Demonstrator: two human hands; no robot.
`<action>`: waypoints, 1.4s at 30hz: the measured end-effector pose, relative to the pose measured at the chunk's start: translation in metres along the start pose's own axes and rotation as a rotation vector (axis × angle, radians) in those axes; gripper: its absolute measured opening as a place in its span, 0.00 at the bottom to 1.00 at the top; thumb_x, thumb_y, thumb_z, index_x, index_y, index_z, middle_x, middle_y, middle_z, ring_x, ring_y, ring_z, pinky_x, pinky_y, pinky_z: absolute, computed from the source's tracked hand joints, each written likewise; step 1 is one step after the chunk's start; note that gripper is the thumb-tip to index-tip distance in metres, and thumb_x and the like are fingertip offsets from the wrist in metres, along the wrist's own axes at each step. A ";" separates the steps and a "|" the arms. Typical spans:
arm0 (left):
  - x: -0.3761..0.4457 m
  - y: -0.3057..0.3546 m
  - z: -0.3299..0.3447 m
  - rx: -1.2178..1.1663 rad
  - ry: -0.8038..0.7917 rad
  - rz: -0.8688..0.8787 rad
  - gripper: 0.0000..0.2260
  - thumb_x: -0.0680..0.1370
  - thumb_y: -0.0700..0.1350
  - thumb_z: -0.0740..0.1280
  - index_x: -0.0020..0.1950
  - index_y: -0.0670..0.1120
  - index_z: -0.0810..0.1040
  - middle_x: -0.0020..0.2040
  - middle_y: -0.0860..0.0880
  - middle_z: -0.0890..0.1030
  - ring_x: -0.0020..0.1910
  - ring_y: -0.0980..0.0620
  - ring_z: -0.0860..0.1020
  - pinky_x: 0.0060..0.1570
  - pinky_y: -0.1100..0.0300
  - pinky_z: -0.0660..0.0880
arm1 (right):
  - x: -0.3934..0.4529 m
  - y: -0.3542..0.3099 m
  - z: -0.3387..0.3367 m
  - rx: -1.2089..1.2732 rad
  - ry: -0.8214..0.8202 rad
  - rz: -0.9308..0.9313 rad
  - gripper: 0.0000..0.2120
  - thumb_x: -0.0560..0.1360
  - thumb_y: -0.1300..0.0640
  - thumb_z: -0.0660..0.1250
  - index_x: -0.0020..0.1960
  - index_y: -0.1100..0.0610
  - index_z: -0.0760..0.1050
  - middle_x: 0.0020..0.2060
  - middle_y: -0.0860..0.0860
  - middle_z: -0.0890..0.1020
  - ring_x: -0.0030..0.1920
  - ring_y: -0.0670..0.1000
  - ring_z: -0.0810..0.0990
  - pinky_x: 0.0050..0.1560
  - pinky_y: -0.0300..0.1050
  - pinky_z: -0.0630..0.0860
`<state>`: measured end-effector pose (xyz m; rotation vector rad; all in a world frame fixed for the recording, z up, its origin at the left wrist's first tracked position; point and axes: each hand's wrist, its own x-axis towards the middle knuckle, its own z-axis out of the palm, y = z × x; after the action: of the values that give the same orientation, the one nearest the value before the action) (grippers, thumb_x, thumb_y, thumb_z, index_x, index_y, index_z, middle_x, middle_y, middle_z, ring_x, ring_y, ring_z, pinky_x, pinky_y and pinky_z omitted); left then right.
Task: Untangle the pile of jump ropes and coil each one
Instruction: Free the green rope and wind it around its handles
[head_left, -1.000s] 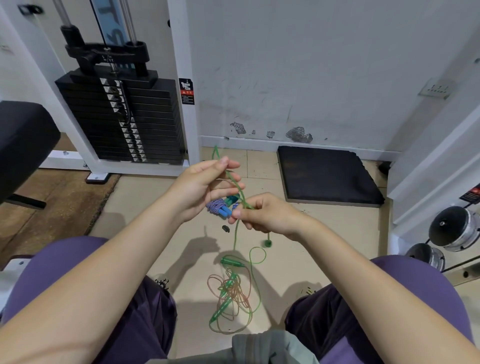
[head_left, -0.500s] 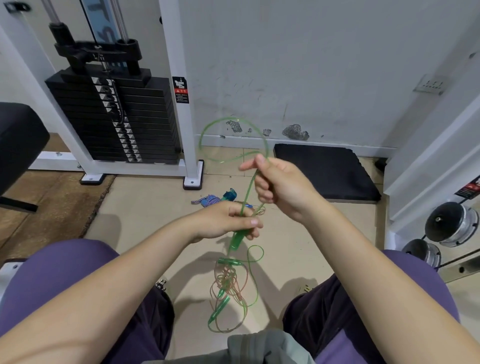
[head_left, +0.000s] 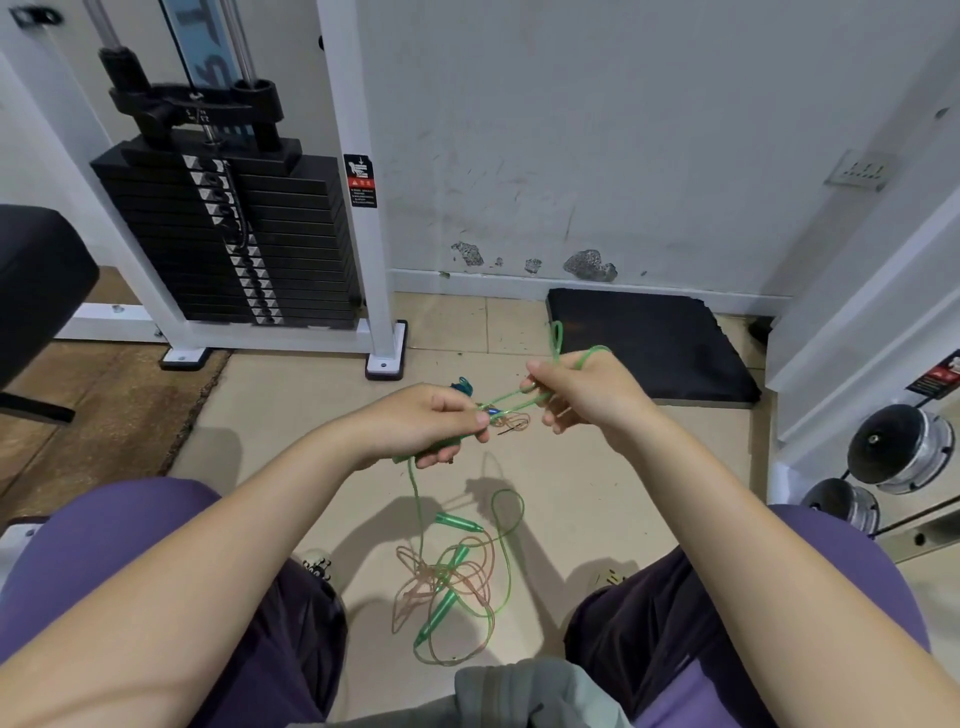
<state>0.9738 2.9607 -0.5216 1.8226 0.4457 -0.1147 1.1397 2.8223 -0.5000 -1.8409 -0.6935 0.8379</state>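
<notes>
My left hand (head_left: 423, 423) grips a green jump rope handle with its cord running out past my fingers. My right hand (head_left: 584, 392) pinches loops of the same green cord (head_left: 511, 397), which arches over my knuckles. From the left hand a green strand (head_left: 415, 499) drops to a tangled pile (head_left: 449, 582) of green and orange ropes on the floor between my knees, with two green handles in it. A blue rope bundle (head_left: 462, 385) lies on the floor behind my left hand, and a small orange coil (head_left: 511, 420) sits between my hands.
A weight stack machine (head_left: 234, 234) stands at the back left, a black bench pad (head_left: 36, 280) at the far left. A black floor mat (head_left: 654, 348) lies against the wall. Chrome dumbbells (head_left: 901, 452) sit on a rack at right.
My right hand has come down from its raised position, bringing the green loop low and close to my left hand. My left hand still holds the green handle.
</notes>
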 end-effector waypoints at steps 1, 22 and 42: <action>0.000 -0.002 -0.003 0.070 0.027 -0.019 0.12 0.82 0.50 0.64 0.46 0.44 0.80 0.29 0.47 0.72 0.23 0.55 0.68 0.24 0.66 0.63 | 0.000 0.002 -0.005 -0.113 0.029 0.025 0.16 0.79 0.53 0.67 0.42 0.65 0.80 0.30 0.56 0.76 0.23 0.51 0.74 0.24 0.40 0.71; -0.009 0.002 -0.003 0.114 -0.062 0.042 0.15 0.82 0.46 0.64 0.36 0.51 0.80 0.25 0.52 0.72 0.22 0.54 0.68 0.23 0.65 0.62 | -0.013 0.002 0.015 -0.122 -0.434 -0.157 0.07 0.75 0.67 0.70 0.52 0.64 0.76 0.37 0.54 0.81 0.34 0.49 0.76 0.40 0.42 0.74; -0.005 -0.003 -0.017 -0.261 -0.042 0.047 0.08 0.81 0.40 0.64 0.54 0.34 0.75 0.38 0.42 0.82 0.39 0.42 0.80 0.50 0.51 0.79 | -0.009 -0.004 0.002 -0.060 0.021 -0.247 0.06 0.73 0.58 0.74 0.38 0.54 0.80 0.31 0.49 0.78 0.32 0.47 0.75 0.38 0.41 0.72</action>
<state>0.9655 2.9756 -0.5175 1.5700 0.3701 -0.0591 1.1329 2.8180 -0.4950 -1.7701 -0.9199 0.6408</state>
